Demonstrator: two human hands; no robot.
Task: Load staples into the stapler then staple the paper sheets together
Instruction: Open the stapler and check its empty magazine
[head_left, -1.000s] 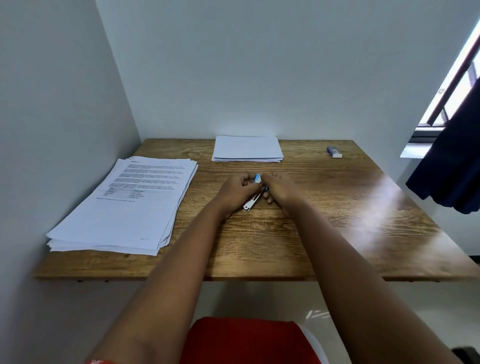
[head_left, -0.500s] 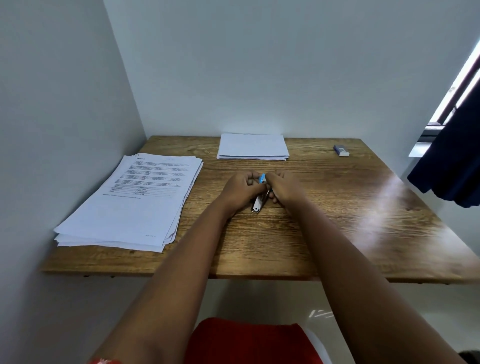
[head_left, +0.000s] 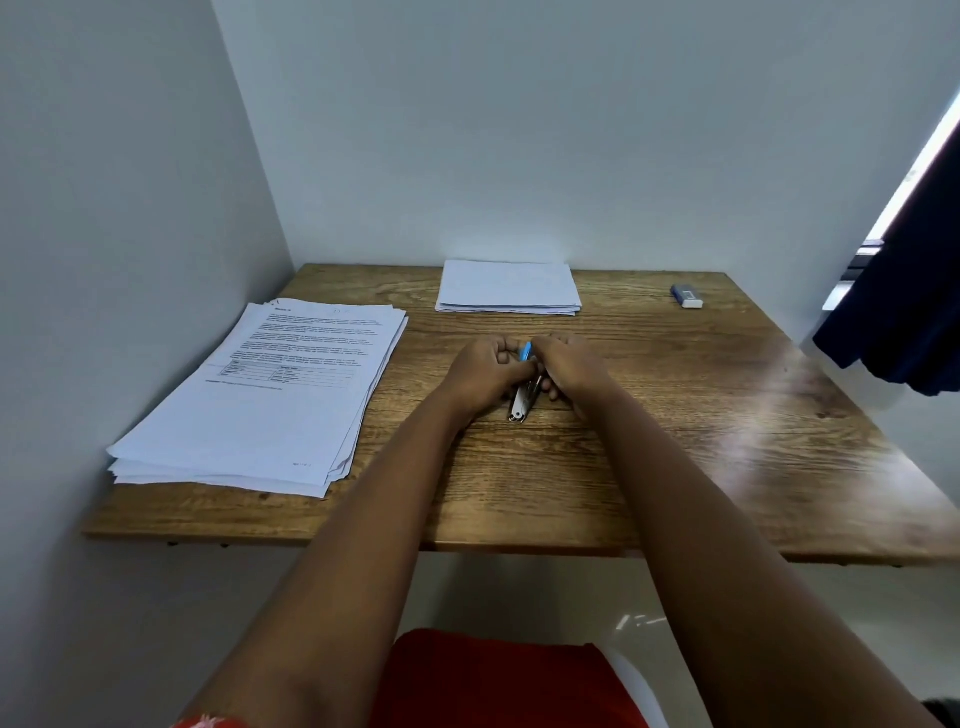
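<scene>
Stapler (head_left: 523, 397) at table (head_left: 675, 441) centre, blue end up, metal end on the wood, left hand (head_left: 485, 375) gripping it from 9 o'clock, right hand (head_left: 571, 370) gripping from 3 o'clock, printed stack (head_left: 270, 395) at 9, blank sheets (head_left: 508, 287) at 12, staple box (head_left: 687, 296) at 2.

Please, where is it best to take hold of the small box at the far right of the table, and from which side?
Pinch the small box across its two long sides, coming from above. It lies flat and low on the table, with nothing beside it, so its narrow width looks easiest for fingers to span.
</scene>
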